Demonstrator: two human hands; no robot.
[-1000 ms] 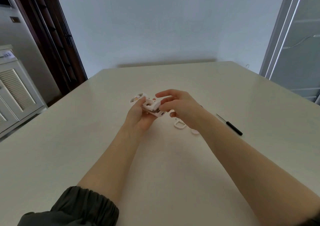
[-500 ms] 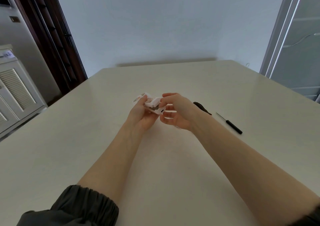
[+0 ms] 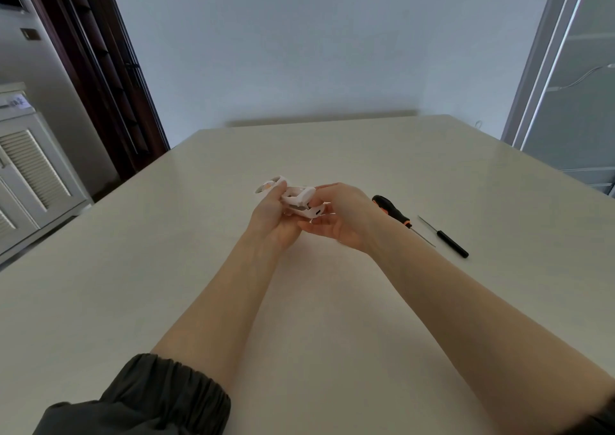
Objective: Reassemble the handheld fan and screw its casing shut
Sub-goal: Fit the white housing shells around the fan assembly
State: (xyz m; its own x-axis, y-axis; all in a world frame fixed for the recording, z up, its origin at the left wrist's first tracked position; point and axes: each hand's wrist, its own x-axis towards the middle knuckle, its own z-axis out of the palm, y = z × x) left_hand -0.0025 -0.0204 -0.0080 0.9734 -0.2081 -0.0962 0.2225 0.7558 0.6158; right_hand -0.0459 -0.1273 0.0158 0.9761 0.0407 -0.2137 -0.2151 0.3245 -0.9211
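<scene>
The small white handheld fan [image 3: 301, 200] is held above the middle of the table, its casing partly apart with dark insides showing. My left hand [image 3: 274, 220] grips it from the left and below, fingers curled round the body; a white blade end sticks out past the thumb. My right hand [image 3: 342, 216] holds the fan's right end, thumb on top and fingers under it. Just right of my right hand lies a black-and-orange screwdriver [image 3: 392, 210] on the table. A thin black screwdriver [image 3: 447, 240] lies farther right.
The cream table [image 3: 199, 268] spreads out to all sides, with a wall behind its far edge. A white louvred cabinet [image 3: 30, 171] and a dark door frame stand at the left. Glass panels [image 3: 572, 101] stand at the right.
My right hand has dropped from over the fan to its right end, palm turned up. The fan has tilted flatter. The white loose pieces seen on the table earlier are no longer visible.
</scene>
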